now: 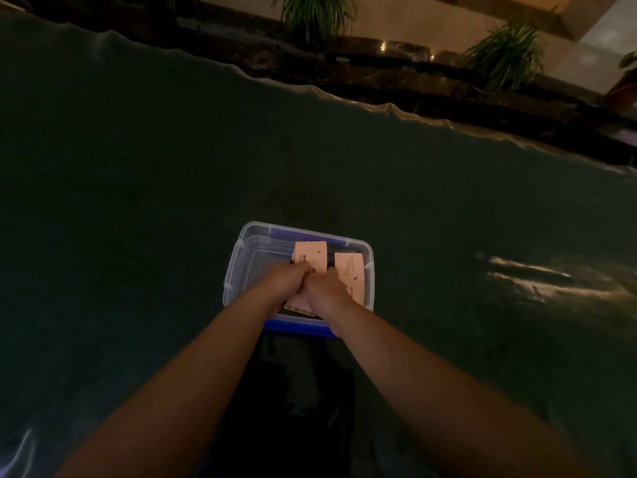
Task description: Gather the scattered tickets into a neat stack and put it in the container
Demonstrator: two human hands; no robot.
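Note:
A clear plastic container with blue latches rests on a dark table in front of me. Inside it I see pale pink tickets: one stack toward the middle and another ticket lying to its right. My left hand and my right hand are side by side inside the container, fingers curled down over the near ends of the tickets. The hands hide most of the tickets' lower part; a perforated edge peeks out below them.
The dark green tablecloth stretches wide on all sides, its far edge rippled. Beyond it runs a dark stone ledge with potted plants. Light glints on the cloth at the right.

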